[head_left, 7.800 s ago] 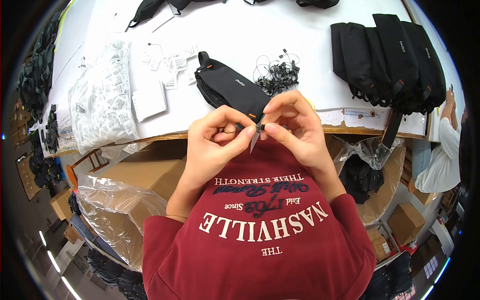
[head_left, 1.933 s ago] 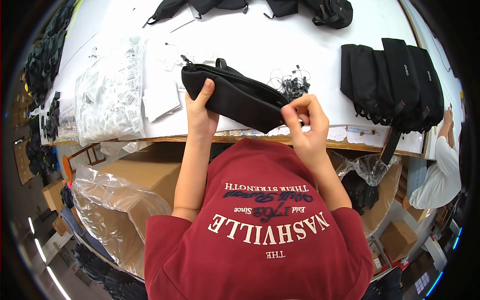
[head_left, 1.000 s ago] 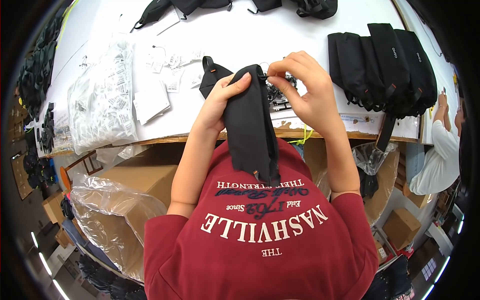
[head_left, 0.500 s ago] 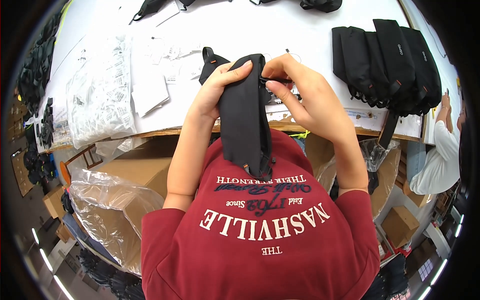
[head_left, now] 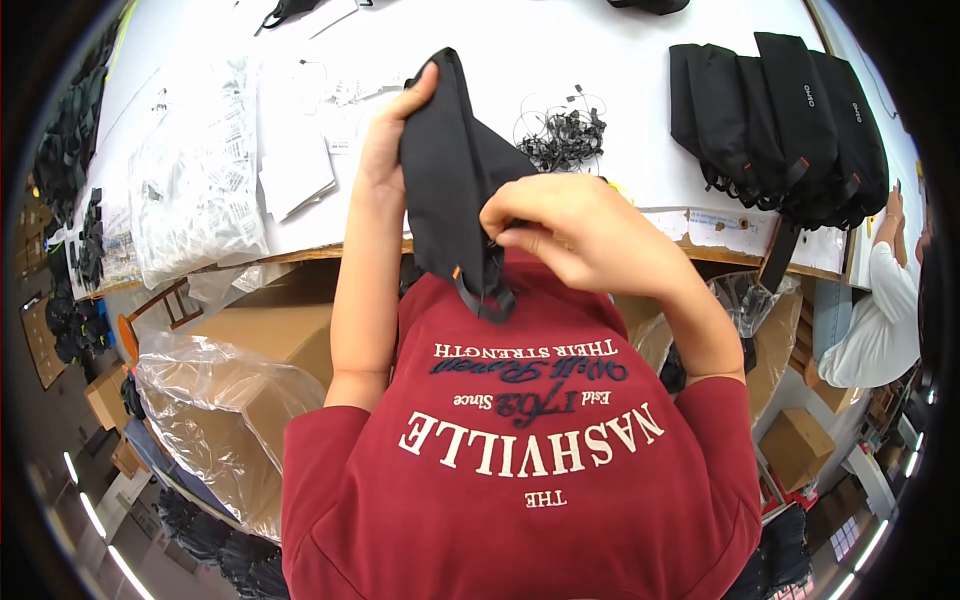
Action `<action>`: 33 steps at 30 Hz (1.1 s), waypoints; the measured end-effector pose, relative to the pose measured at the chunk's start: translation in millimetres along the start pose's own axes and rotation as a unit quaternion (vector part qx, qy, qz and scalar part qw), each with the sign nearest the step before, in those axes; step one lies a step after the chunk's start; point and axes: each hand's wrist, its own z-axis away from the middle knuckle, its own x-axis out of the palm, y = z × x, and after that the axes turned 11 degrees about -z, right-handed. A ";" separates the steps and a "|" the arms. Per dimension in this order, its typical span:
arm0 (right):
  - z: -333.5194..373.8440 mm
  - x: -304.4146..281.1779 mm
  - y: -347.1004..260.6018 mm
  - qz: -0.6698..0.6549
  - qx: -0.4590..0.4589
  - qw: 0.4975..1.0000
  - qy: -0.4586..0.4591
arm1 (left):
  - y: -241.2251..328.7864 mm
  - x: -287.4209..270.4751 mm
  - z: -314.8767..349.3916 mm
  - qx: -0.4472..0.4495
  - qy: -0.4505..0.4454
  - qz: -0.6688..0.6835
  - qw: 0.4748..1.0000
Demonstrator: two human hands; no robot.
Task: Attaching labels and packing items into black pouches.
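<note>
A black fabric bag, long and narrow with a small orange tab and a strap loop at its lower end, hangs before my chest at the table's near edge. My left hand grips its upper end, thumb on top, the other fingers hidden behind the cloth. Along the bag's right edge, my right hand is closed in a pinch on that side; whether it holds a zipper pull or just the cloth I cannot make out. Just beyond the right hand lies a tangled heap of black cords with small tags.
Several black bags stand stacked at the table's right. On the left lie a clear plastic bag of printed labels and white cards. Below the table edge are cardboard boxes under clear plastic. Another person is at far right.
The bag's upper end has swung left and away from me with my left hand. My right hand has moved down along its side toward me, uncovering the cord heap.
</note>
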 end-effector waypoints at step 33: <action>-21.8 6.3 0.4 0.122 0.000 0.971 0.207 | -1.1 9.1 12.8 0.074 -0.049 -0.187 0.978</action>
